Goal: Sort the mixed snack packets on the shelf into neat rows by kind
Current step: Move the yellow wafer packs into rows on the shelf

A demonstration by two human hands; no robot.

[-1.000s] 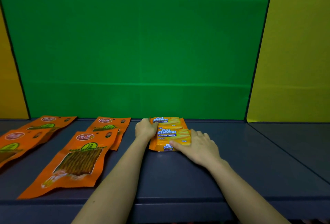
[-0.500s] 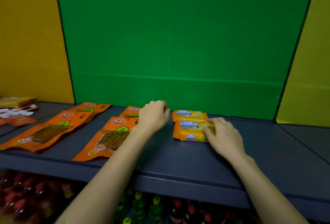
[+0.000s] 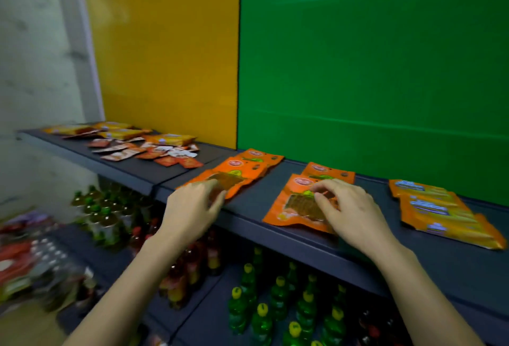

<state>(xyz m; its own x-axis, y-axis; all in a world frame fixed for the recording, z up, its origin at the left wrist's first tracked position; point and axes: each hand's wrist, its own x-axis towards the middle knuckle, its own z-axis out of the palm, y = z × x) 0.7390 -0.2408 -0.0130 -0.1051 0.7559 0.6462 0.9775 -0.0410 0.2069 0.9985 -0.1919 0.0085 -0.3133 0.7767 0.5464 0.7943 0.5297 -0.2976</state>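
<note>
Two rows of orange snack pouches [image 3: 298, 202] flat on the dark shelf [image 3: 275, 238], under the green back wall [image 3: 371, 70]. Left row: about three pouches, overlapping, near one [image 3: 225, 180] by the front edge. Right row: two pouches, far one [image 3: 327, 172] tucked under the near one. Right hand [image 3: 349, 213] over the near right pouch, fingers bent, thumb and first finger close like a small pinch at its top; real grip or not, hard to tell. Left hand [image 3: 190, 208] at the near left pouch, fingers together, tips touching its corner; no clear hold.

Probably the straightening step for the orange kind. Cheese wafer packs [image 3: 438, 208] already lined up to the right. Next, most likely: nudge both near pouches square with their rows. After that, the mixed pile of small red sachets [image 3: 154, 152] far left on the shelf, not sorted yet. Bottles [image 3: 281, 296] below, not part of the job.
</note>
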